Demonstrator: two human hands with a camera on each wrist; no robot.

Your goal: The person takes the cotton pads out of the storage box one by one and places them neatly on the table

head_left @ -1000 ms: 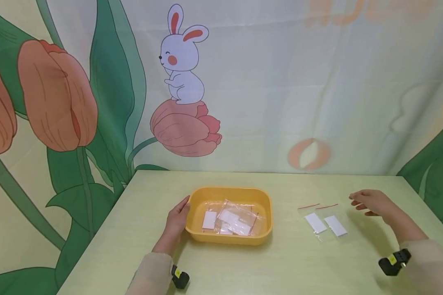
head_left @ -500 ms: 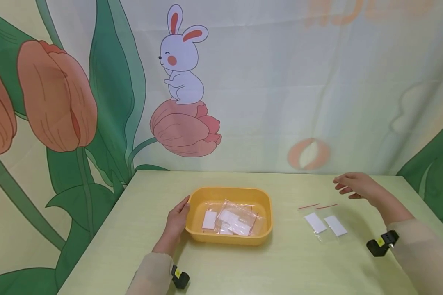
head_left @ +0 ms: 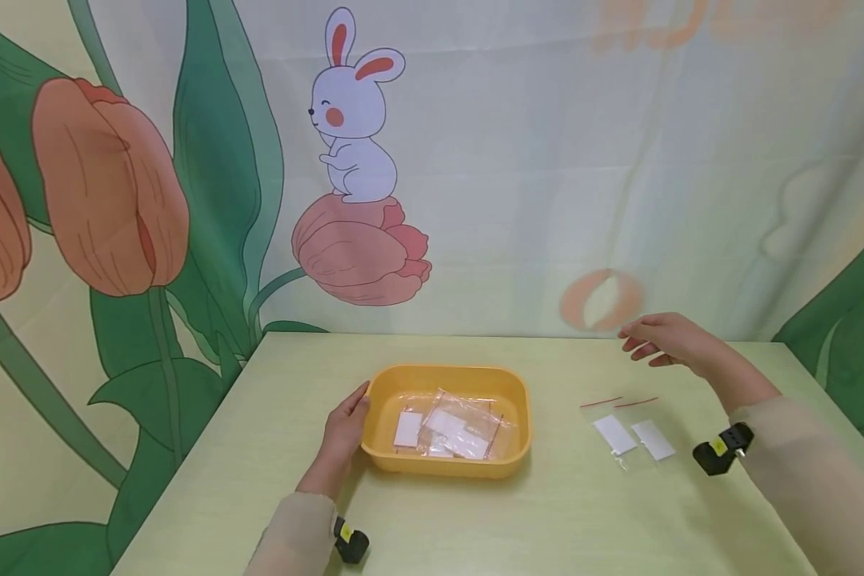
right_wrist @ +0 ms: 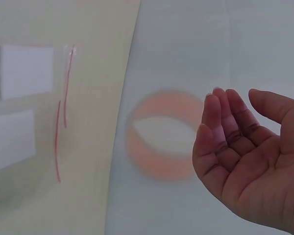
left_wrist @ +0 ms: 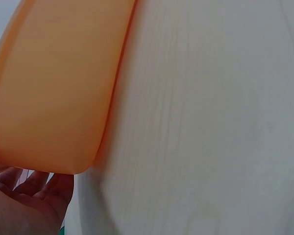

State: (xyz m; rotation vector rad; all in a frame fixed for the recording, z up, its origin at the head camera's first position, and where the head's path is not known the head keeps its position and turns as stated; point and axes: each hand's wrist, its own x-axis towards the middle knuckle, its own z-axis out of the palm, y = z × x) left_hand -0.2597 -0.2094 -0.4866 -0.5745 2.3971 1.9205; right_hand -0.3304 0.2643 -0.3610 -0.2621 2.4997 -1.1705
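Observation:
A yellow plastic basin (head_left: pixel 446 470) sits on the table, holding several clear zip bags (head_left: pixel 468 424) with white rectangular pieces inside. At its left end my left hand (head_left: pixel 344 428) holds the side near the rim; in the left wrist view, the fingers (left_wrist: pixel 56 190) bend against the outer end wall. My right hand (head_left: pixel 673 342) is raised near the table's back edge, fingers loosely bent and nothing in them. Below it lie two clear zip bags with red seal strips, the left bag (head_left: pixel 614 434) and the right bag (head_left: pixel 653 440), each with a white piece inside.
The pale wood-grain table (head_left: pixel 547 520) ends at the back against a printed curtain (head_left: pixel 504 160) with a rabbit and tulips. Black wrist cameras sit at the left cuff (head_left: pixel 350 544) and the right cuff (head_left: pixel 723 450).
My right hand has moved left and farther back, from right of the two loose bags to beyond them. The left hand, the basin and the bags have stayed in place.

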